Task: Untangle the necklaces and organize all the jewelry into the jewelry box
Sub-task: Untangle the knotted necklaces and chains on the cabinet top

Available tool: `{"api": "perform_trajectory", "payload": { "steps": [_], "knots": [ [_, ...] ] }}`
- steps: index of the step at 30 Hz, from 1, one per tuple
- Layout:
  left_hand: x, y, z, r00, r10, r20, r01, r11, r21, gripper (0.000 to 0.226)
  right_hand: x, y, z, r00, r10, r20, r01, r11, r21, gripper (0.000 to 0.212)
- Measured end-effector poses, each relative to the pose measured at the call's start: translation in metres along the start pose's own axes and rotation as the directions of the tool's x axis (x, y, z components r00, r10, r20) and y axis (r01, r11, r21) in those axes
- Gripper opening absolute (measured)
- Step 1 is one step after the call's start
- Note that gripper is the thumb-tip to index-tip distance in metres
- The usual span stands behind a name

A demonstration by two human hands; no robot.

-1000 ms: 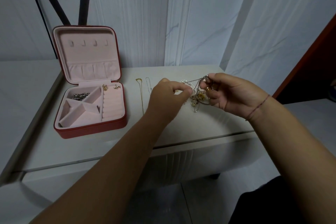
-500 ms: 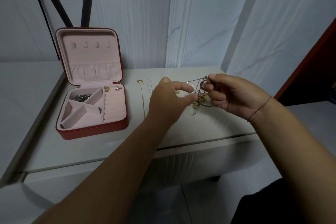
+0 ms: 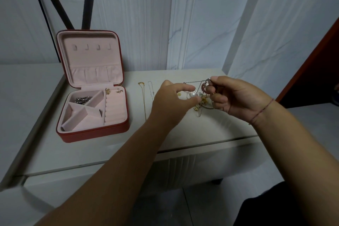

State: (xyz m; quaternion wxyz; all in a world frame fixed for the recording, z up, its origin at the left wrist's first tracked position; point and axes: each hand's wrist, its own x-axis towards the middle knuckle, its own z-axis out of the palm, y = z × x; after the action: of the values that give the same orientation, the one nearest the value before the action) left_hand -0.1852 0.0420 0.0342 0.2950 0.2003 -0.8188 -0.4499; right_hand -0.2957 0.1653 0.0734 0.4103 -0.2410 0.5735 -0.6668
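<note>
Head view: two hands work at a knot of necklaces above a pale bench (image 3: pixel 211 130).
Nearest, the right hand (image 3: pixel 236 99) pinches the tangle (image 3: pixel 201 100) by a thin chain. The left hand (image 3: pixel 172 101) has thumb and forefinger either side of a pearl (image 3: pixel 193 94), grip unclear. Beyond, a gold chain (image 3: pixel 144 101) and a silver chain (image 3: pixel 151 90) lie straight, apparently freed. Farther left, the open jewelry box (image 3: pixel 91 135) holds earrings (image 3: pixel 112 91) and a silver piece (image 3: pixel 82 99). Most sorting remains.
</note>
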Motion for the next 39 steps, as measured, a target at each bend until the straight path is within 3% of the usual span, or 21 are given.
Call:
{"api": "perform_trajectory", "payload": {
  "steps": [4,10,15,24,27,34,39],
  "knots": [
    [0.001,0.000,0.000,1.000,-0.005,-0.009,0.005,1.000,-0.013,0.023,0.000,0.000,0.001,1.000,0.000,0.013,0.000,1.000,0.004,0.012],
    [0.001,0.000,-0.001,1.000,-0.014,0.008,0.014,0.998,-0.069,0.002,0.000,-0.001,0.001,1.000,0.006,0.010,-0.006,1.000,0.022,0.011],
    [0.003,-0.004,-0.004,0.994,-0.078,0.080,0.093,0.976,-0.200,0.013,0.001,-0.001,-0.001,1.000,0.018,-0.019,-0.017,0.999,0.036,0.010],
    [0.002,-0.004,-0.003,0.967,-0.180,0.182,0.246,0.848,-0.469,0.012,0.003,0.001,-0.003,0.999,0.020,-0.026,-0.020,0.999,0.026,0.010],
    [0.003,-0.003,-0.003,0.978,-0.176,0.110,0.206,0.884,-0.420,0.019,0.003,0.002,-0.003,0.999,0.022,-0.025,-0.022,1.000,0.019,0.011],
    [0.002,-0.003,-0.005,0.999,0.012,0.048,-0.005,0.990,-0.138,0.043,0.003,0.001,-0.003,1.000,0.019,-0.008,-0.019,1.000,0.018,0.011],
    [-0.004,0.005,-0.002,0.995,0.090,0.035,-0.088,0.993,-0.077,0.039,0.003,0.002,-0.001,1.000,0.012,0.005,-0.012,1.000,-0.015,0.011]
  ]
}}
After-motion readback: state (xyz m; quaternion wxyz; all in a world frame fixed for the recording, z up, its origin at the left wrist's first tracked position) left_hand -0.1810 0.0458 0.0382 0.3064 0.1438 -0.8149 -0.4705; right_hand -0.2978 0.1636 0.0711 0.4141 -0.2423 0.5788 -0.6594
